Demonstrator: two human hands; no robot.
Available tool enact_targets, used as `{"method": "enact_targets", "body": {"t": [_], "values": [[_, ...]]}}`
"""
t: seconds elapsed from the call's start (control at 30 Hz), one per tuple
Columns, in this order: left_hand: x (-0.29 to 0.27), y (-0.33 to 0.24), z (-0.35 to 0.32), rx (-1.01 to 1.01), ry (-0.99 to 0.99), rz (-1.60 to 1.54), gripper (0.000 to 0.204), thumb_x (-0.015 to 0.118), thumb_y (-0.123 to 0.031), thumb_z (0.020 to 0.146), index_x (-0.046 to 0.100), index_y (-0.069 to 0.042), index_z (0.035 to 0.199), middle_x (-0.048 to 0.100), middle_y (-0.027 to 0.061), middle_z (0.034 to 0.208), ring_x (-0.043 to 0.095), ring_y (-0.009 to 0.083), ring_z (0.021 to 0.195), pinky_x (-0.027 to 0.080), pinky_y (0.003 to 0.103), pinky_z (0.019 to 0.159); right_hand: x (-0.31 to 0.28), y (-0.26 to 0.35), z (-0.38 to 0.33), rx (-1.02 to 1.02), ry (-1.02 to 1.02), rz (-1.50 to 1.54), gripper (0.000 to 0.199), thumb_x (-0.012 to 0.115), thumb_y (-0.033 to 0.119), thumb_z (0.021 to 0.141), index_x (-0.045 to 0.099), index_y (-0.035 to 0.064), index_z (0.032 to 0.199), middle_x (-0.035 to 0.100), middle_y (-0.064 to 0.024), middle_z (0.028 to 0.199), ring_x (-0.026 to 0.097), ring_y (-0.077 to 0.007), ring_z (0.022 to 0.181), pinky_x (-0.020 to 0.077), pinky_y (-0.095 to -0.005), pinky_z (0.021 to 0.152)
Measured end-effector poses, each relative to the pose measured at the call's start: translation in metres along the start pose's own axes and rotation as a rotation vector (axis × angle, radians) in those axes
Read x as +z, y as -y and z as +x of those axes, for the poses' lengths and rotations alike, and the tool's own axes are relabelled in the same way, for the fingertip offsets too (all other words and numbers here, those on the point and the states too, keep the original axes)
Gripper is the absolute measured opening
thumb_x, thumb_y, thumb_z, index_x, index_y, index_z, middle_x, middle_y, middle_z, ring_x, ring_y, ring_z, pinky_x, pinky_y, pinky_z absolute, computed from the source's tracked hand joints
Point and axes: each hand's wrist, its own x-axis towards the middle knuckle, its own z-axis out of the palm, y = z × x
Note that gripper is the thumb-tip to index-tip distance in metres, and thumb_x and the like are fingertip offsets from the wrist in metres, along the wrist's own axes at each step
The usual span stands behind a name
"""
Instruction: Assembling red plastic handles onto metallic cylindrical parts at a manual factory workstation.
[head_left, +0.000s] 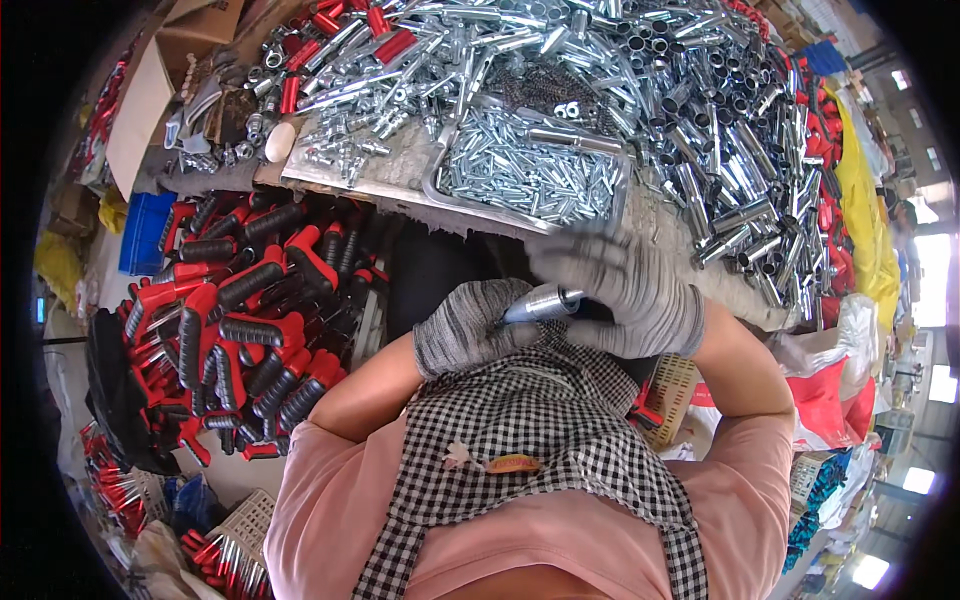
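My left hand (472,326), in a grey knit glove, is closed around a shiny metal tube (545,302) in front of my checkered apron. The tube's open end points right, toward my right hand (628,292). That hand, gloved the same way, has its fingers stretched out and smeared by motion beside the tube; I see nothing held in it. Just beyond the hands, at the bench edge, a clear tray (435,185) holds many small metal pins (530,170).
Metal tubes (735,160) are heaped on the bench's right side. Small metal fittings (350,145) lie at its left, near a cardboard box (200,35). Red tools with black grips (240,330) pile up left of me, beside a blue bin (146,232). A beige basket (668,395) stands by my right elbow.
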Motion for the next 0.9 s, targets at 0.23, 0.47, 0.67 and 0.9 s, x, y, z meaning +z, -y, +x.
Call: {"method": "enact_targets", "body": {"t": [0.23, 0.47, 0.67, 0.9], "values": [[0.001, -0.006, -0.003, -0.042, 0.077, 0.035, 0.041, 0.064, -0.027, 0.085, 0.057, -0.001, 0.116, 0.065, 0.0146, 0.098, 0.064, 0.0270, 0.089, 0.050, 0.035, 0.081, -0.017, 0.014, -0.014, 0.503, 0.168, 0.230, 0.062, 0.069, 0.034, 0.080, 0.048, 0.0021, 0.128, 0.066, -0.0131, 0.083, 0.066, -0.0278, 0.078, 0.0500, -0.0385, 0.078], [0.003, -0.005, -0.002, 0.042, 0.014, 0.085, 0.040, 0.066, -0.024, 0.083, 0.057, -0.001, 0.115, 0.064, 0.0157, 0.097, 0.064, 0.0299, 0.087, 0.051, 0.036, 0.077, -0.001, 0.009, -0.021, 0.288, 0.130, 0.129, 0.058, 0.073, 0.031, 0.075, 0.053, 0.0067, 0.124, 0.068, -0.0094, 0.083, 0.066, -0.0271, 0.084, 0.0521, -0.0375, 0.072], [0.003, -0.011, -0.002, 0.034, 0.077, 0.108, 0.041, 0.066, -0.025, 0.085, 0.056, 0.000, 0.117, 0.065, 0.0151, 0.101, 0.064, 0.0277, 0.091, 0.050, 0.035, 0.081, -0.008, 0.017, -0.021, 0.508, 0.118, 0.091, 0.061, 0.073, 0.040, 0.072, 0.056, 0.0030, 0.118, 0.067, -0.0151, 0.092, 0.065, -0.0302, 0.086, 0.0512, -0.0381, 0.076], [0.004, -0.010, -0.001, 0.050, 0.022, -0.005, 0.038, 0.065, -0.026, 0.085, 0.058, -0.002, 0.113, 0.064, 0.0146, 0.098, 0.064, 0.0289, 0.089, 0.050, 0.036, 0.079, 0.010, 0.021, -0.024, 0.202, 0.023, 0.085, 0.054, 0.077, 0.018, 0.065, 0.058, 0.0074, 0.115, 0.061, -0.0137, 0.110, 0.061, -0.0305, 0.098, 0.0509, -0.0386, 0.080]]}}
